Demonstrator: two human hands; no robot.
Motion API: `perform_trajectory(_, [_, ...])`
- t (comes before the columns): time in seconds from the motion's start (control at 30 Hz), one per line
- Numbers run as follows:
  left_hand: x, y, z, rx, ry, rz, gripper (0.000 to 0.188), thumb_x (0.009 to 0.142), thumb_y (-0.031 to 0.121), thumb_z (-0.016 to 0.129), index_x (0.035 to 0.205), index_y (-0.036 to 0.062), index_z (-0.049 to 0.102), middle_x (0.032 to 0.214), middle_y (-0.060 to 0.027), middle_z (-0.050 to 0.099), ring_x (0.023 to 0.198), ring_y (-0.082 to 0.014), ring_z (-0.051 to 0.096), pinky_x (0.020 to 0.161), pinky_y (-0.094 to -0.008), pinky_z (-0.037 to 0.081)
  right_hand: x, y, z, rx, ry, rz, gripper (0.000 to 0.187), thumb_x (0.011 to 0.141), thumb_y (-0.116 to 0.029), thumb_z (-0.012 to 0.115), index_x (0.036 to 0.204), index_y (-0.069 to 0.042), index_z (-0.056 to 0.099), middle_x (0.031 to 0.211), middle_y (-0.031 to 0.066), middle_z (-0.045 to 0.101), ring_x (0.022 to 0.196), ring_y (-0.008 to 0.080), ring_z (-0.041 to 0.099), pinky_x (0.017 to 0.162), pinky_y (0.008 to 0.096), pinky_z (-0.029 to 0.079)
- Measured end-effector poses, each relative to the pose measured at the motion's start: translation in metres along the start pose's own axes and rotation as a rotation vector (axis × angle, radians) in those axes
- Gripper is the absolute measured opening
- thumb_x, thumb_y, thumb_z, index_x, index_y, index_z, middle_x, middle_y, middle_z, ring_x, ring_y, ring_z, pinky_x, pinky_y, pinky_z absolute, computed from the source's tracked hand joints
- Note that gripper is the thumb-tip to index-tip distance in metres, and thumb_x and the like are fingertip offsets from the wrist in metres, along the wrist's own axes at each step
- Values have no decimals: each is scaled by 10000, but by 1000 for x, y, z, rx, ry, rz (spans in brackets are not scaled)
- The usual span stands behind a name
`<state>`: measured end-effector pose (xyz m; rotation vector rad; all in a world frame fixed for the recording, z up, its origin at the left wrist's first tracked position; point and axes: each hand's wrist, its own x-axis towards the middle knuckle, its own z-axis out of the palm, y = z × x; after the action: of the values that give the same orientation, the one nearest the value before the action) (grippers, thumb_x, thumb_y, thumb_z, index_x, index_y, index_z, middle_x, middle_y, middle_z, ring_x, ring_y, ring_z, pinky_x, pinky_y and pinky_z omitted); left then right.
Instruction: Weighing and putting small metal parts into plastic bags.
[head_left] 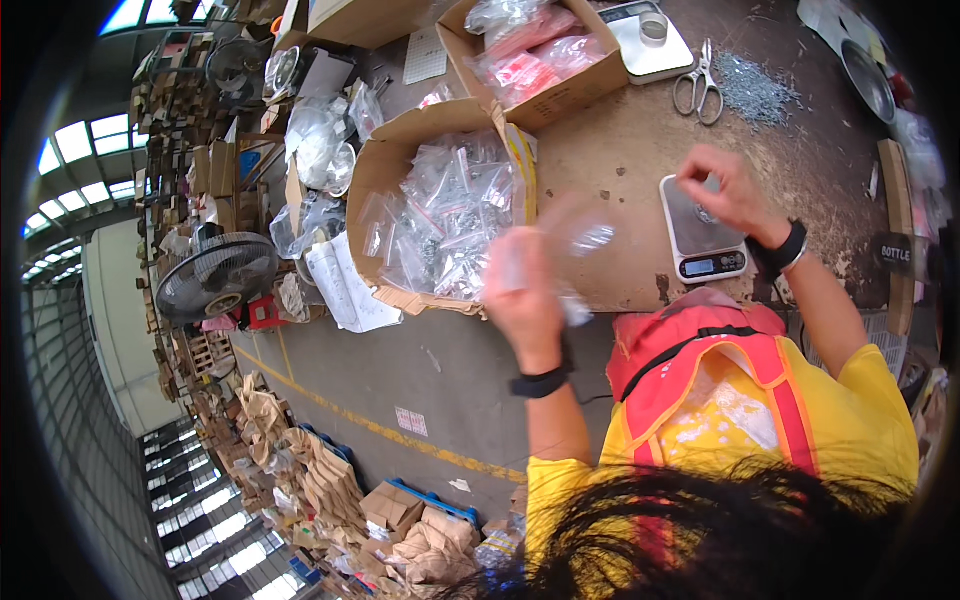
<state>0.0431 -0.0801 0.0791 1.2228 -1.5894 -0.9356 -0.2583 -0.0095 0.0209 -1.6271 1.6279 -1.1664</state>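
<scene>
My left hand [525, 300] is blurred by motion at the right edge of an open cardboard box [372, 200]. Its fingers are closed on a clear plastic bag [590, 237], which spreads out to the right of the hand. The box holds many small clear zip bags [450, 215] with shiny metal pieces inside. Over a small digital scale [690, 245] hangs my right hand [735, 195], its fingers curled together; whatever they may hold is hidden. Some small metal pieces [704, 214] show on the scale's plate under that hand.
A second box [560, 100] with red and clear plastic bags stands behind. Beyond the scale lie scissors [700, 88], a heap of small metal parts [755, 90] and a white scale [650, 45] with a round container. A fan [215, 275] stands left of the worktable [600, 170].
</scene>
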Motion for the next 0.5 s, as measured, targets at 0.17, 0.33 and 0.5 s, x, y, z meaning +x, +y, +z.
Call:
perform_trajectory(0.17, [40, 64, -32, -79, 320, -1, 188, 1031, 183, 648, 1080, 3, 668, 875, 6, 616, 732, -64, 539, 627, -229, 437, -11, 13, -38, -26, 168, 144, 95, 924, -98, 688, 922, -8, 657, 836, 17, 654, 758, 99, 610, 686, 268, 495])
perform_trajectory(0.33, [-7, 34, 21, -289, -271, -366, 237, 1055, 299, 609, 1101, 83, 698, 882, 29, 650, 635, -11, 510, 525, -188, 367, -35, 2, -25, 251, 88, 339, 144, 939, -108, 693, 1056, -26, 675, 926, -12, 660, 813, 65, 604, 739, 244, 506])
perform_trajectory(0.5, [-62, -1, 95, -719, -590, -702, 213, 1053, 252, 616, 1079, 47, 670, 842, 15, 634, 576, -28, 458, 494, -191, 321, -34, -47, -1, 432, -221, 298, 285, 905, -138, 752, 1147, -35, 644, 1001, 17, 663, 878, 105, 633, 769, 262, 528])
